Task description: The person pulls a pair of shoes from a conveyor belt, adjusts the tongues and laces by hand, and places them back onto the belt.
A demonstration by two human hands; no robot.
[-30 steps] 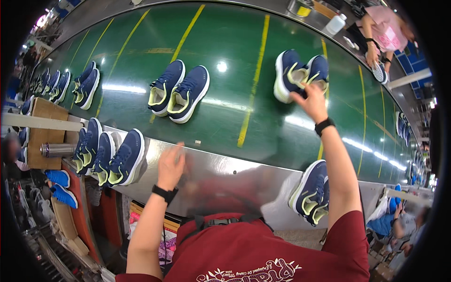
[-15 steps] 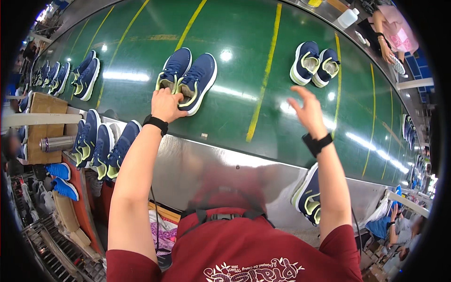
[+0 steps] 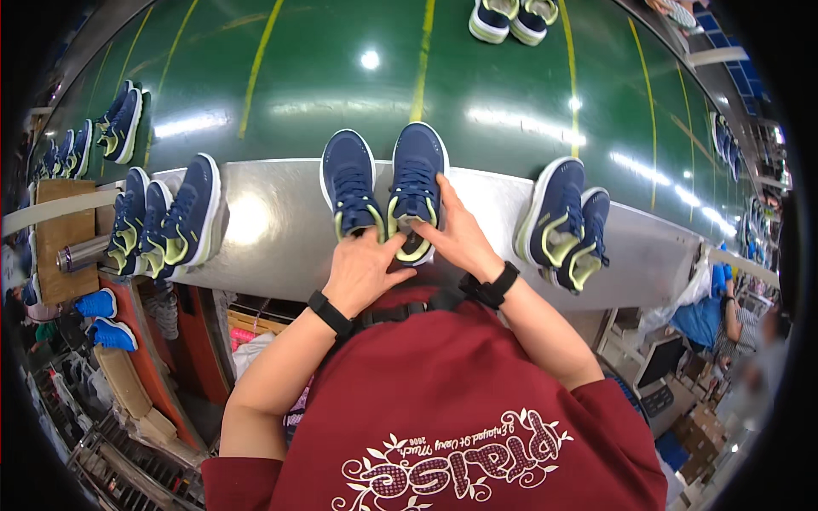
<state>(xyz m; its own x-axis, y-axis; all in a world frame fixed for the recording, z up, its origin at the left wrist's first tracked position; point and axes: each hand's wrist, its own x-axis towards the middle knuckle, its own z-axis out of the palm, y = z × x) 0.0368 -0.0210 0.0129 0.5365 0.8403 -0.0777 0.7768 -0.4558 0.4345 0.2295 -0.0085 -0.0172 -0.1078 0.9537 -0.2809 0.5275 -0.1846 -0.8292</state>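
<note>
Directly in front of me, a pair of navy sneakers with lime lining sits on the metal ledge, toes pointing away. My left hand [image 3: 366, 271] is closed at the heel of the left sneaker [image 3: 350, 175], its fingertips inside the opening and its thumb stretched toward the other shoe. The right sneaker [image 3: 417, 166] is gripped by my right hand [image 3: 464, 240], fingers along its outer side and thumb in the opening. The fingertips inside the shoes are partly hidden.
Beyond the ledge [image 3: 273, 183] runs a green belt [image 3: 341, 68] with yellow lines. Matching sneakers stand on the ledge at right [image 3: 558, 213] and left [image 3: 192, 213]; another pair [image 3: 511, 19] is on the belt. A metal flask [image 3: 83, 254] lies at far left.
The pair under my left hand has come from the belt onto the ledge before me. My right hand, empty and spread before, has moved left and taken hold of the right sneaker.
</note>
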